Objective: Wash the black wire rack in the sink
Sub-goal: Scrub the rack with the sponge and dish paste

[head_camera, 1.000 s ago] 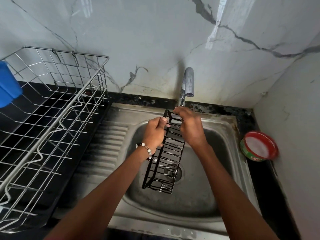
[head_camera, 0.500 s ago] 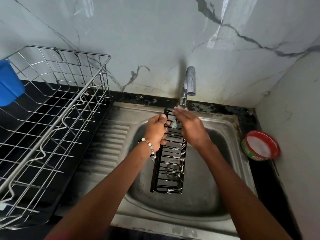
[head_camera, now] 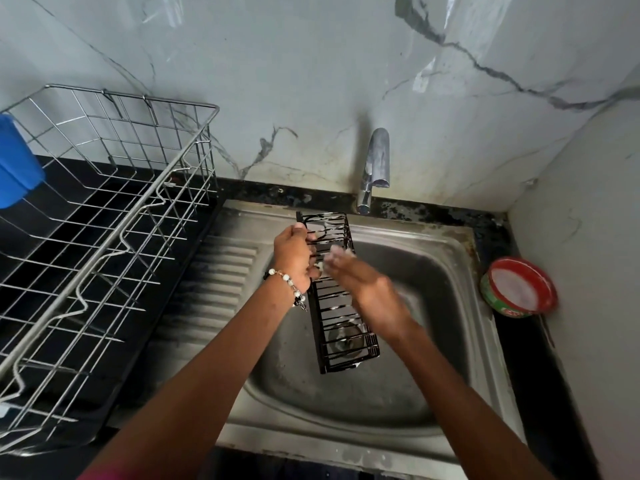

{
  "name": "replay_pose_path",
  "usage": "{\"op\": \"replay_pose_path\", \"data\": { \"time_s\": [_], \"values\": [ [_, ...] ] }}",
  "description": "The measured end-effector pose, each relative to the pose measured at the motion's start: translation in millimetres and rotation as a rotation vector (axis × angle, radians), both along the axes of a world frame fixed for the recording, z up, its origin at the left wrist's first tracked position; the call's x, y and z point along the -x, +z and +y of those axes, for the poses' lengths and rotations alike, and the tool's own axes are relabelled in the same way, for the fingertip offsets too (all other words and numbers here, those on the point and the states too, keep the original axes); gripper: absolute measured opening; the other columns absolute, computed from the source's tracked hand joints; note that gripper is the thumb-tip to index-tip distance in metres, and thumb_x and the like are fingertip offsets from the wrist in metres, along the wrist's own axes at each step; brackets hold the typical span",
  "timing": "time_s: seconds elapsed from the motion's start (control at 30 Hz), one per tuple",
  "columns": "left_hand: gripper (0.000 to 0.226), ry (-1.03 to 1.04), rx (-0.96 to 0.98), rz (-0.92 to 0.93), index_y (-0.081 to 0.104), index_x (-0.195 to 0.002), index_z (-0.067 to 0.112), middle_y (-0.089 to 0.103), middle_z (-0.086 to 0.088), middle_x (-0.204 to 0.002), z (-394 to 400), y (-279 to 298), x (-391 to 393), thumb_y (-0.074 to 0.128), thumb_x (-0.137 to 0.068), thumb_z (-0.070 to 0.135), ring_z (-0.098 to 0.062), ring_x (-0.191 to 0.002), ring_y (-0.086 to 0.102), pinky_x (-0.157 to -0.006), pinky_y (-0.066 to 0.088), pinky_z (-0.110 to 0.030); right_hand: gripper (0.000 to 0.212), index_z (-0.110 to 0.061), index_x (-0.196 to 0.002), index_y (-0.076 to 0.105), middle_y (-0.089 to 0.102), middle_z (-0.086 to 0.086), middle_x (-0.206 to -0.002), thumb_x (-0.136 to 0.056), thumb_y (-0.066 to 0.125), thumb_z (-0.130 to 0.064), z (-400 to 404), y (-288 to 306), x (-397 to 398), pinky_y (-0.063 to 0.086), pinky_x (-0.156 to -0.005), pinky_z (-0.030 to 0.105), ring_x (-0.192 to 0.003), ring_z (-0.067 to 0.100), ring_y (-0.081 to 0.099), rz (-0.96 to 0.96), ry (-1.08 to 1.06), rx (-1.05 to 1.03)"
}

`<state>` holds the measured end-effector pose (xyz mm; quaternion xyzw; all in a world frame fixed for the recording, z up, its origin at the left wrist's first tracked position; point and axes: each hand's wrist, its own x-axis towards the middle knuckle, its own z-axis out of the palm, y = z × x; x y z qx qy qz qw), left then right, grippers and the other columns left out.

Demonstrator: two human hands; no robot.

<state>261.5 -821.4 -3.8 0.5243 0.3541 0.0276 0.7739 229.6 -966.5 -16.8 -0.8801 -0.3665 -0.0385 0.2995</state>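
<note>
- One view only, worn on the person's head, wide-angle, looking forward and steeply down; edges bend
- It sits close over the sink [head_camera: 446, 258], which fills the centre of the frame; both forearms reach in from the bottom edge
- Marble wall [head_camera: 311, 81] across the top; wire dish rack [head_camera: 104, 216] at left
</note>
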Motion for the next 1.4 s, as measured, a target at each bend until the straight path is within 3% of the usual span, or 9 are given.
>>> {"op": "replay_pose_path", "data": {
  "time_s": [0.13, 0.3, 0.47, 0.67, 0.83, 1.03, 1.17, 1.3, 1.4],
  "values": [
    [0.038, 0.002, 0.04, -0.005, 0.049, -0.072, 0.014, 0.034, 0.001, -0.053, -4.9, 2.8, -1.5, 0.038, -0.104, 0.031, -0.006, -0.03, 0.023, -0.038, 0.02, -0.01, 0.06, 0.002, -0.113, 0.068, 0.064, 0.023, -0.121, -0.077, 0.024, -0.017, 17.1, 24.4, -36.0, 0.041, -0.101, 0.043, -0.114, 0.037, 0.061, -0.01, -0.156, 0.011],
    [0.039, 0.106, 0.076, -0.032, 0.047, -0.071, 0.014, 0.037, 0.005, -0.043, 7.4, 6.1, -8.4, 0.037, -0.104, 0.033, -0.006, -0.025, 0.026, -0.036, 0.021, -0.009, 0.038, -0.007, -0.121, 0.064, 0.058, -0.005, -0.123, -0.092, 0.042, -0.017, 23.2, 13.8, -15.9, 0.031, -0.093, 0.0, -0.124, 0.012, 0.051, 0.046, -0.155, -0.07],
    [0.038, 0.251, 0.143, 0.001, 0.046, -0.07, 0.014, 0.031, 0.003, -0.048, 23.7, 0.8, -12.6, 0.036, -0.103, 0.031, -0.005, -0.024, 0.021, -0.034, 0.02, -0.008, 0.043, 0.001, -0.104, 0.072, 0.069, 0.015, -0.113, -0.102, 0.034, -0.021, 2.3, -3.7, 30.5, 0.033, -0.108, 0.025, -0.11, 0.028, 0.062, -0.056, 0.101, -0.041],
    [0.037, 0.346, 0.225, 0.036, 0.046, -0.07, 0.013, 0.033, 0.001, -0.056, 15.1, -4.3, -5.0, 0.035, -0.103, 0.025, -0.006, -0.024, 0.023, -0.034, 0.021, -0.01, 0.045, -0.001, -0.126, 0.059, 0.051, 0.012, -0.138, -0.089, 0.033, 0.004, -0.8, 3.6, 5.8, 0.011, -0.111, 0.005, -0.134, 0.025, 0.042, 0.153, -0.294, -0.132],
    [0.032, 0.384, 0.261, 0.041, 0.046, -0.072, 0.014, 0.039, 0.003, -0.049, 14.4, -6.2, -4.2, 0.036, -0.101, 0.021, -0.006, -0.022, 0.029, -0.034, 0.019, -0.01, 0.05, 0.0, -0.117, 0.065, 0.06, 0.019, -0.127, -0.085, 0.03, -0.012, 20.1, 7.0, 12.6, 0.038, -0.107, 0.033, -0.119, 0.032, 0.057, 0.126, -0.218, -0.065],
    [0.033, 0.411, 0.288, 0.058, 0.047, -0.07, 0.014, 0.036, 0.002, -0.058, 25.7, -10.5, -3.9, 0.035, -0.1, 0.02, -0.007, -0.027, 0.025, -0.035, 0.021, -0.012, 0.041, -0.003, -0.119, 0.064, 0.055, 0.009, -0.133, -0.097, 0.036, -0.022, -18.2, -8.4, 26.1, 0.025, -0.112, 0.015, -0.129, 0.024, 0.049, 0.088, -0.111, -0.105],
    [0.03, 0.415, 0.321, 0.067, 0.047, -0.071, 0.013, 0.042, 0.0, -0.061, 16.2, -13.3, -3.4, 0.032, -0.097, 0.012, -0.007, -0.027, 0.026, -0.034, 0.02, -0.013, 0.05, 0.002, -0.116, 0.066, 0.063, 0.021, -0.123, -0.078, 0.034, 0.007, 1.5, 2.4, 12.6, 0.031, -0.109, 0.018, -0.119, 0.033, 0.058, 0.046, -0.436, -0.154],
    [0.031, 0.407, 0.359, 0.069, 0.044, -0.071, 0.013, 0.041, -0.001, -0.057, 18.6, -12.2, -6.5, 0.032, -0.1, 0.012, -0.007, -0.025, 0.024, -0.034, 0.019, -0.01, 0.049, 0.006, -0.113, 0.066, 0.064, 0.024, -0.119, -0.066, 0.062, 0.02, 3.0, -5.9, 23.2, 0.023, -0.113, 0.025, -0.113, 0.037, 0.061, -0.11, -0.186, 0.012],
    [0.032, 0.397, 0.397, 0.09, 0.044, -0.07, 0.012, 0.037, 0.0, -0.058, 25.4, -13.4, -8.5, 0.034, -0.1, 0.017, -0.008, -0.026, 0.025, -0.032, 0.019, -0.012, 0.04, 0.003, -0.112, 0.068, 0.062, 0.012, -0.126, -0.102, 0.041, -0.025, -21.5, -3.4, 35.9, 0.023, -0.113, 0.015, -0.121, 0.013, 0.056, -0.042, -0.041, -0.03]
  ]
}}
